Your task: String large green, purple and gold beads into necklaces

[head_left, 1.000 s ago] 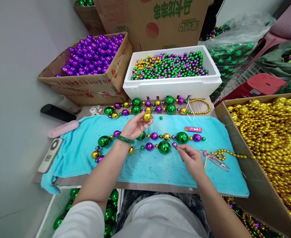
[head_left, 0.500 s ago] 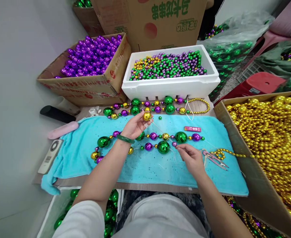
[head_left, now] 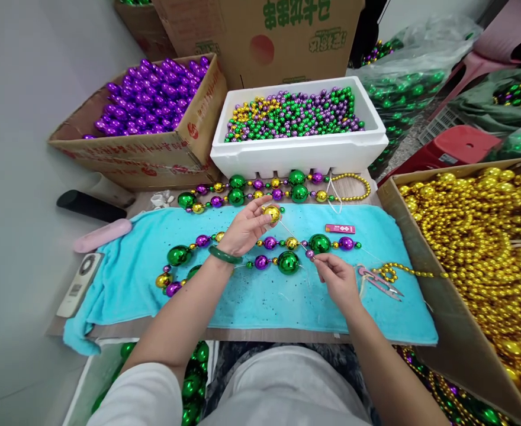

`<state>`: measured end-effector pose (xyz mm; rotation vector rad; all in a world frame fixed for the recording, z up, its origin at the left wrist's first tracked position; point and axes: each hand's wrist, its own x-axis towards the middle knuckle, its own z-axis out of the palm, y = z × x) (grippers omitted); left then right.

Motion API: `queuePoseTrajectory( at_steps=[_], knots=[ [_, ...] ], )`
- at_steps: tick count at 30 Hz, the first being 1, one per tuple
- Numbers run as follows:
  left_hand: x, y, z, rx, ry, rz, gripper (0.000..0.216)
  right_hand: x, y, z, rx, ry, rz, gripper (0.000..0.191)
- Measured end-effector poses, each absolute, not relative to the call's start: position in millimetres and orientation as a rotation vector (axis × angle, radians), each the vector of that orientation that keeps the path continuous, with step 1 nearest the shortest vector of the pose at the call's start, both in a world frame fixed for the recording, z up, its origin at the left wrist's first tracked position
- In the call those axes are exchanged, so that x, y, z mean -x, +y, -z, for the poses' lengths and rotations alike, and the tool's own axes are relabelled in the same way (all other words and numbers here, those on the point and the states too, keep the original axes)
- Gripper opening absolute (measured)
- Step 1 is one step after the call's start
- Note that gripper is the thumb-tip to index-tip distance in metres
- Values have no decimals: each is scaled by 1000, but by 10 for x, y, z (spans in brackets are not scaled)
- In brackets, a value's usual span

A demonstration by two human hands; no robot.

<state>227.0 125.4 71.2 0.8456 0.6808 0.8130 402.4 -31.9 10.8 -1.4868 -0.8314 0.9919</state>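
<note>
My left hand (head_left: 245, 228) pinches a gold ball bead (head_left: 271, 213) above the turquoise towel (head_left: 260, 296). A thin needle (head_left: 293, 236) runs from that bead down to my right hand (head_left: 337, 277), whose fingertips are closed on its lower end beside a small purple bead (head_left: 309, 254). Under both hands lies a partly strung necklace (head_left: 260, 251) of green, purple and gold balls, looped in two rows. A green bangle sits on my left wrist.
A finished necklace (head_left: 260, 189) lies behind the towel. Behind it stands a white foam box (head_left: 300, 151) of small mixed beads, with a carton of purple balls (head_left: 145, 106) on the left. A carton of gold beads (head_left: 478, 236) is right. Snips (head_left: 382, 283) and a red lighter (head_left: 339, 228) lie on the towel.
My left hand has carried the gold bead a little to the right along the needle, toward my right hand. The camera has tilted slightly.
</note>
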Motion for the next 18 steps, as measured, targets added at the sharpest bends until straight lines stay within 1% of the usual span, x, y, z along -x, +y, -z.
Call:
queuePoseTrajectory(
  at_steps=[5, 8, 9, 11, 15, 18],
  knots=[
    [-2281, 1239, -697, -876, 683, -726, 49, -4051, -319, -110, 1471, -847, -992, 24],
    [-2292, 1263, -668, -988, 674, -531, 56, -4046, -303, -99, 1463, -819, -1001, 24],
    [-2296, 1300, -653, -1063, 695, -458, 55, -4049, -297, -93, 1458, -798, -999, 25],
    [-2315, 1428, -612, -1289, 832, -382, 45, -4065, -287, -82, 1442, -752, -985, 25],
    [-2453, 1775, -482, -1863, 1253, -433, 22, -4123, -281, -90, 1425, -713, -955, 24],
    [-2643, 1934, -351, -2075, 1265, -371, 15, -4144, -285, -109, 1429, -708, -950, 24]
  ],
)
